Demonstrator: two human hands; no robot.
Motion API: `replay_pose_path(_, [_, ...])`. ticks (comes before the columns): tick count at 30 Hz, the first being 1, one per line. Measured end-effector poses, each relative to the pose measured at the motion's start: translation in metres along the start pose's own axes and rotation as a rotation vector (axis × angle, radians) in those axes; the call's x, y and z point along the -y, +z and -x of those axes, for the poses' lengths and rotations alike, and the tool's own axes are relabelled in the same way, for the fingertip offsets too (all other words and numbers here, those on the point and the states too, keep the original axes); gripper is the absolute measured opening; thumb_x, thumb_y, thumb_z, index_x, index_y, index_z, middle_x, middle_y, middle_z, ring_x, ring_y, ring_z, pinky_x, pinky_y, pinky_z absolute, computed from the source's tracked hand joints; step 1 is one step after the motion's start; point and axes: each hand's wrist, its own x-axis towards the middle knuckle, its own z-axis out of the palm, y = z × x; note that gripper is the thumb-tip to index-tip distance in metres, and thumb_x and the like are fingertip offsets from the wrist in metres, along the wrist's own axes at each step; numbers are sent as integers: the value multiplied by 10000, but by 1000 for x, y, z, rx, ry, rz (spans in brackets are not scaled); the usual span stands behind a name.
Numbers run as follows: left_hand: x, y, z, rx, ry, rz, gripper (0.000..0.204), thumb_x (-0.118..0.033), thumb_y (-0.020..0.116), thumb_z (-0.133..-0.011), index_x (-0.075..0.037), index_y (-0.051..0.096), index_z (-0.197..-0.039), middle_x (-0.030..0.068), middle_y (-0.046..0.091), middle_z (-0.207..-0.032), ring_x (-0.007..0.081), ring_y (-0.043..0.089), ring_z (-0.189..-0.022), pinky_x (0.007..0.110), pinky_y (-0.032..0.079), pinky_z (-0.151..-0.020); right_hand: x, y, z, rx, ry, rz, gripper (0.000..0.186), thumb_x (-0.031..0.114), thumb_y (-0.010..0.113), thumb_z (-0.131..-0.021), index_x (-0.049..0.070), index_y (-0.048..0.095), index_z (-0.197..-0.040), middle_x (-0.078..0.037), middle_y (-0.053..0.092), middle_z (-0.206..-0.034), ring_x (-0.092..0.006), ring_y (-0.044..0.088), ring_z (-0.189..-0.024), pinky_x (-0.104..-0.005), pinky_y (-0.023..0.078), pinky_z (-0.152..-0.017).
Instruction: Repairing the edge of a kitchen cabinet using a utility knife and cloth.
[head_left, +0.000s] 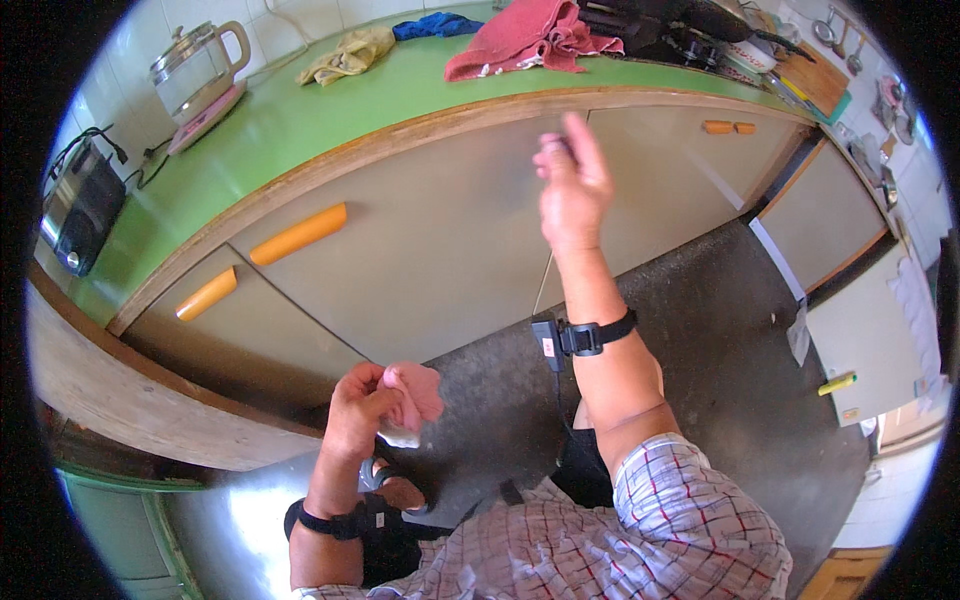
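Note:
My left hand [352, 415] is closed around a crumpled pink cloth [418, 392], with a pale piece hanging below it, low over the dark floor. My right hand [575, 200] reaches forward in front of the beige cabinet doors [430, 220], just below the counter edge. Its fingers are slightly blurred: one points up and the others bend, with a gap between them and nothing visible held. Whether it touches a door cannot be made out. Orange handles [298, 234] sit on the doors to the left. Both wrists wear black straps.
Along the green counter [340, 115] stand a glass kettle [195, 75], a black and silver appliance [82, 215], a yellowish cloth [350, 55], a blue cloth [435, 25] and a red cloth [515, 40]. A dark stove [665, 40] and wooden board [815, 80] lie at the right.

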Motion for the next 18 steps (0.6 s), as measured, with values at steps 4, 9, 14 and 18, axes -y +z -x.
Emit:
replay_pose_path(4, [-4,5,-2,31,-7,-9,199,-14,645,-811,53,639,-997,55,661,-850,126,616,-746,261,487,-676,-19,-1,-21,-94,-201,249,431,31,594,-976,15,553,-1405,-42,668,-1079,-135,627,-895,-294,520,-813])
replay_pose_path(9, [-3,1,-1,1,12,-31,184,-22,632,-831,56,628,-998,70,666,-864,147,623,-758,279,501,-684,-23,24,27,353,-467,496,401,39,593,-984,-3,567,-1382,-56,669,-1053,-135,621,-884,-296,523,-814])
replay_pose_path(14, [-12,4,7,39,3,18,176,-18,641,-834,44,625,-998,66,662,-853,154,627,-748,284,510,-681,0,15,2,-52,-84,92,382,85,573,-1018,26,567,-1395,-17,653,-1047,-63,555,-815,-216,487,-704])
replay_pose_path(18, [-8,-2,7,26,-4,16,179,-22,642,-836,46,626,-1001,67,660,-859,152,623,-747,284,510,-679,-37,48,33,154,-442,368,345,78,566,-1017,40,594,-1358,-80,701,-1170,-101,643,-893,-236,525,-758])
